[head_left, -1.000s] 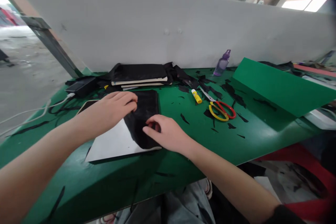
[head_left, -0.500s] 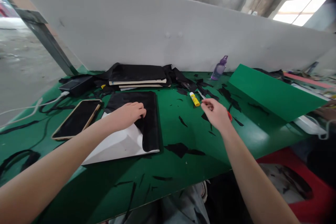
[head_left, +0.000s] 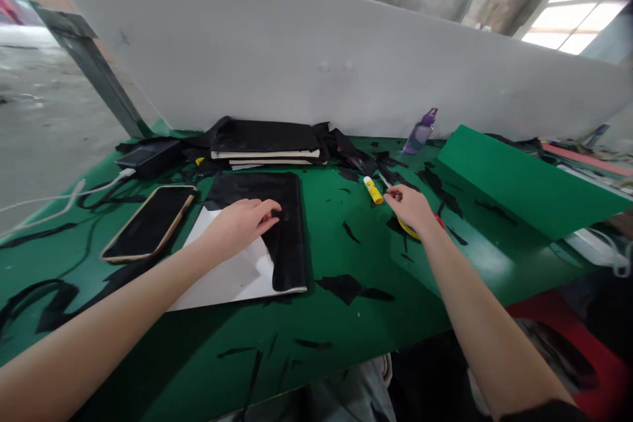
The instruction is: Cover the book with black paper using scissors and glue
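My left hand [head_left: 247, 223] is over a white board or sheet [head_left: 225, 283] partly covered with black material [head_left: 291, 231]. Its thumb and fingers are pinched on a small dark bit of that black material; whether it is a loose scrap or part of the covering I cannot tell. On the right, my right hand [head_left: 409, 206] is closed around a pair of scissors [head_left: 384, 180] on the table. The blade tip points away from me, and parts of the red and yellow handles show beside the wrist. A yellow glue stick [head_left: 373, 190] lies just left of the right hand.
A phone [head_left: 151, 223] lies left of the white board, near a black box [head_left: 148, 157] with a white cable. Black-covered books [head_left: 267, 138] are stacked behind. Black scraps [head_left: 345, 287] litter the green table. A purple bottle [head_left: 420, 132] and green board [head_left: 529, 181] stand further right.
My left hand has lifted slightly, and its fingertips now show a pinch. The right hand stays at the scissors, where a yellow handle part has come into view. The whole view has shifted slightly.
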Demonstrator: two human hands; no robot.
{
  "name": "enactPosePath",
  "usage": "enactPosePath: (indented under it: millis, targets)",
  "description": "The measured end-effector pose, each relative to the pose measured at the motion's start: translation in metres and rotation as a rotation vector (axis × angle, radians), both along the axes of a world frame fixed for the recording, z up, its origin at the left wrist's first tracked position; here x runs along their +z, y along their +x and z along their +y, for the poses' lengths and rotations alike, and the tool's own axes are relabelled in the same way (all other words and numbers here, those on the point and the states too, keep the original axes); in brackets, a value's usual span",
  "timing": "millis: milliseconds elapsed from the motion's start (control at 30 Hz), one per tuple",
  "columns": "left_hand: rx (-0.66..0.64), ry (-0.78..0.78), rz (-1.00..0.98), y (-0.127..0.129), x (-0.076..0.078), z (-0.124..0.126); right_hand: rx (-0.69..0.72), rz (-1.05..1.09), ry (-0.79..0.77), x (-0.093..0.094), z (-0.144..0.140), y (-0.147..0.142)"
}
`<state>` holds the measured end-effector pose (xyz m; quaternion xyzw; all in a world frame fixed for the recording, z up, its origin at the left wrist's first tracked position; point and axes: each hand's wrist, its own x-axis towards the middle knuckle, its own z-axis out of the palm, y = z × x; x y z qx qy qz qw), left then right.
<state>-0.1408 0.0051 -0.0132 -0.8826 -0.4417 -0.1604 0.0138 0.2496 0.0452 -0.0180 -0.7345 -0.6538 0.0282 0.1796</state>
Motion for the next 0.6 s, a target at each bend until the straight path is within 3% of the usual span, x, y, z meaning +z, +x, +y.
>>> enactPosePath:
  millis: [167,300,433,500,600]
  targets:
    - [0.108,-0.039,-0.162,-0.01,-0.001,-0.013,-0.02,-0.116,0.004,-0.007,0.017,-0.032]
    - [-0.004,-0.004,-0.228,-0.019,-0.005,-0.019,-0.047,-0.124,0.089,-0.004,0.018,-0.047]
    - [-0.069,0.027,-0.265,-0.023,-0.012,-0.018,-0.058,-0.051,0.275,0.017,0.009,-0.059]
    - [-0.076,0.011,-0.285,-0.024,-0.016,-0.015,0.001,0.075,0.356,0.03,0.003,-0.071]
    - [-0.124,-0.01,-0.338,-0.024,-0.021,-0.011,0.219,0.751,0.42,0.044,-0.011,-0.101]
